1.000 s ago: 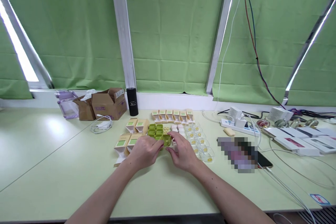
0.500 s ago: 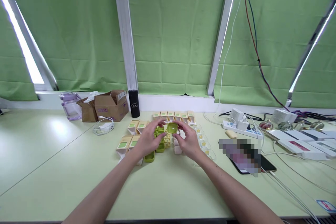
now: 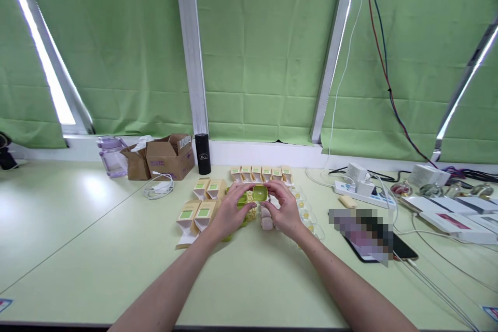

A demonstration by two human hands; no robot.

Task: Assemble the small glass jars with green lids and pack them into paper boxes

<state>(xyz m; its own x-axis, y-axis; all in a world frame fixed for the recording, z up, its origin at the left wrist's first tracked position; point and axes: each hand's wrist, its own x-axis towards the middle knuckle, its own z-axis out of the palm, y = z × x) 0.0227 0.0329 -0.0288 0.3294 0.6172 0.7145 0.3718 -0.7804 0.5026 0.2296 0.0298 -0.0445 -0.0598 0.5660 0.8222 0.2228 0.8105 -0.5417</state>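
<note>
Between my two hands is a small green square tray (image 3: 260, 193) with a hollow middle, raised above the table. My left hand (image 3: 232, 211) grips its left side with the fingertips. On the other side, my right hand (image 3: 285, 211) pinches the right edge. More green trays (image 3: 241, 200) lie partly hidden behind my left hand. Small yellow pieces (image 3: 251, 213) stand in rows between my wrists. Next to them are pale pinkish rounded pieces (image 3: 266, 223), partly covered by my right hand. Clear plastic shells (image 3: 306, 215) with yellow spots line up to the right.
Open beige cartons with green squares (image 3: 187, 216) stand left of my hands, and a row of similar cartons (image 3: 266, 173) lies behind. Further back are a brown cardboard box (image 3: 169, 160), a black tumbler (image 3: 203, 154) and a purple jug (image 3: 112, 158). Phones (image 3: 402, 247) and a power strip (image 3: 379, 198) sit right.
My left hand has closed in from the left onto the green tray, which my right hand was holding. The whole view has shifted slightly, moving the scene a little to the right.
</note>
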